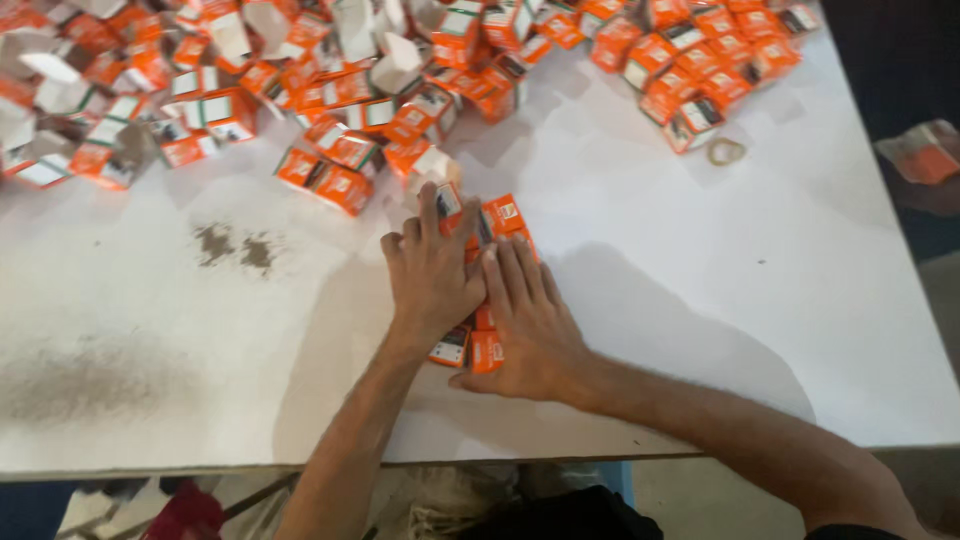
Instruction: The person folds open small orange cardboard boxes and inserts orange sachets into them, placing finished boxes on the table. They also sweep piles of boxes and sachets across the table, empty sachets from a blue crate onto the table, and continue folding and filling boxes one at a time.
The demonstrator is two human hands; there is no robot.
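left hand (432, 272) + right hand (528, 322) flat on box row (487, 345) — long axis away from person

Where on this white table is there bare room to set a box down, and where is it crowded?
Bare: the table right of the right hand, up to the rubber band; also the stained stretch left of the left hand. Crowded: the far edge, heaped with orange boxes, and the row of boxes under both hands.

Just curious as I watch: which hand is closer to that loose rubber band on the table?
Right. The right hand lies flat on a row of orange boxes, below-left of the rubber band; the left hand lies beside it, farther left.
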